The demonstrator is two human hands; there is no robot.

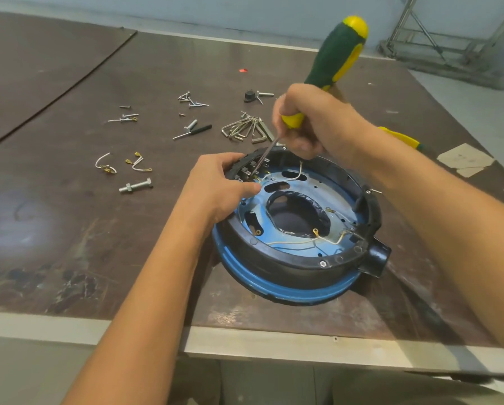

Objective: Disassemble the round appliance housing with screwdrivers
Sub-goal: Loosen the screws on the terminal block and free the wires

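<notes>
At the far rim of the housing on the desk, a screwdriver is clenched in the right grip, the rim pinched by the left grip. One slip and thin wires get nicked, tbh.

Single head-worn view, angled forward and down — close over worktable
</notes>
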